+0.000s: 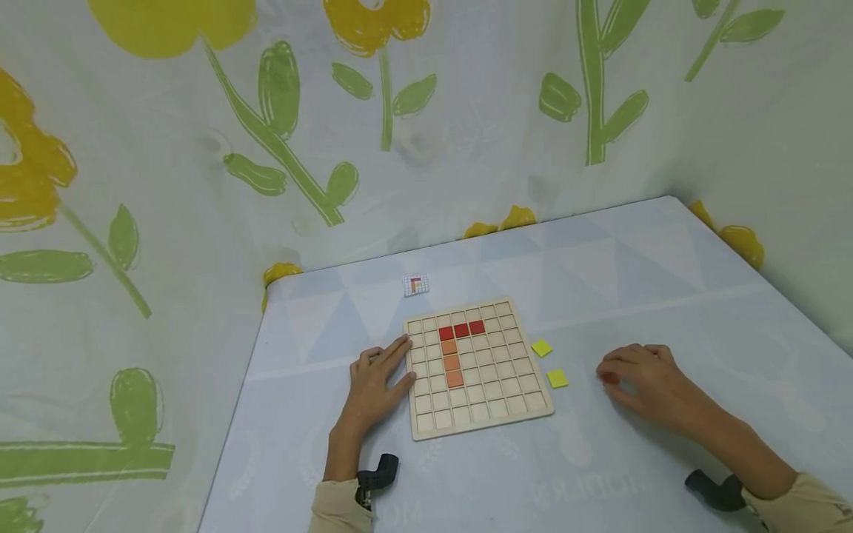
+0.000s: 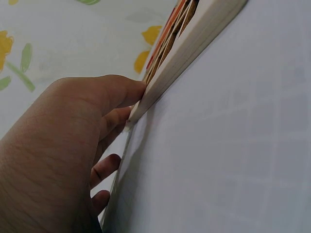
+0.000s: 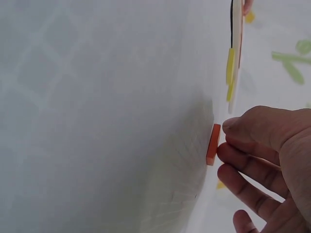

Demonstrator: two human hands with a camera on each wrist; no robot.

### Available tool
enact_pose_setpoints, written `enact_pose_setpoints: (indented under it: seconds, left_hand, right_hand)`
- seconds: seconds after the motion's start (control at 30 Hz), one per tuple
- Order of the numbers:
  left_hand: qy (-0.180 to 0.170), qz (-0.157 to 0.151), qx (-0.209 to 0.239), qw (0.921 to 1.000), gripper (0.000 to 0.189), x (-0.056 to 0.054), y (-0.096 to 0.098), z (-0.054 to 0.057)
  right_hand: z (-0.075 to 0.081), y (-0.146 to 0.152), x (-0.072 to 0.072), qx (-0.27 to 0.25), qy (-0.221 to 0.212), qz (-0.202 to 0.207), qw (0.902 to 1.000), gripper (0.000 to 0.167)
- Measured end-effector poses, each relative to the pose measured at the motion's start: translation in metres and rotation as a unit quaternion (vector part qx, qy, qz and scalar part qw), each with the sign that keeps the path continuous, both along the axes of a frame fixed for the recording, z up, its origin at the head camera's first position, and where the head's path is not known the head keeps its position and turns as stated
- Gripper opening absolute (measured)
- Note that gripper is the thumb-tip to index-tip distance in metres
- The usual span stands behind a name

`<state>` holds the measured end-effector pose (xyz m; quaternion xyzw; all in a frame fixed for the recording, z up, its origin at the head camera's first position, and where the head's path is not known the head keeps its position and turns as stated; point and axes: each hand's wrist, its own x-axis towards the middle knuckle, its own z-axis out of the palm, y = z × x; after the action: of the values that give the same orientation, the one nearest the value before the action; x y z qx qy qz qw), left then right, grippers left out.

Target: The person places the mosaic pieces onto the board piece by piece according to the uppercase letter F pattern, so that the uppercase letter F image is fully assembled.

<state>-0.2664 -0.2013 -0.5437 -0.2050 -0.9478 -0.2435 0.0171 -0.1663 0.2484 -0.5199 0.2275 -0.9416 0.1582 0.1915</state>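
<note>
A square wooden grid board (image 1: 483, 369) lies on the table, holding three red tiles (image 1: 461, 330) in a row and a column of orange tiles (image 1: 452, 362). My left hand (image 1: 373, 385) rests along its left side; thumb and fingertips touch the edge. To the right of the board, my right hand (image 1: 643, 381) is low over the table with loosely bent fingers. A reddish-orange tile (image 3: 213, 144) lies flat beneath its fingertips, which touch or nearly touch it; no pinch shows. Between board and right hand lie two yellow tiles (image 1: 557, 378).
A small pattern card (image 1: 416, 285) lies behind the board. The pale table (image 1: 620, 296) meets a flower-print cloth (image 1: 460, 133) at its back and sides. Each wrist wears a black camera mount, such as the left mount (image 1: 380, 474).
</note>
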Motion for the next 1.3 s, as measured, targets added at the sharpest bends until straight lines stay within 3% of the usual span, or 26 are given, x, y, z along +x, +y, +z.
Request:
enact_pose_setpoints:
  seconds: [0.5, 0.87, 1.07, 1.2, 1.3]
  left_hand:
    - [0.008, 0.002, -0.002, 1.0, 0.061, 0.001, 0.0, -0.001]
    - [0.006, 0.001, -0.004, 1.0, 0.061, 0.001, 0.0, -0.001]
    - [0.006, 0.002, -0.004, 1.0, 0.061, 0.0, -0.001, -0.001]
    - [0.004, 0.003, -0.003, 1.0, 0.061, 0.001, -0.001, 0.0]
    - [-0.001, 0.003, -0.007, 1.0, 0.061, 0.001, -0.001, 0.0]
  right_hand:
    - [0.002, 0.005, -0.003, 0.0, -0.018, -0.017, 0.9997, 0.034]
    - [0.0, 0.003, -0.008, -0.016, 0.017, 0.015, 0.9996, 0.034]
    - [0.002, 0.0, -0.011, -0.035, 0.029, 0.03, 0.9985, 0.01]
    - [0.003, -0.004, -0.013, -0.04, 0.033, 0.034, 0.9981, 0.037]
    - [0.006, -0.008, -0.014, -0.035, 0.03, 0.034, 0.9983, 0.019]
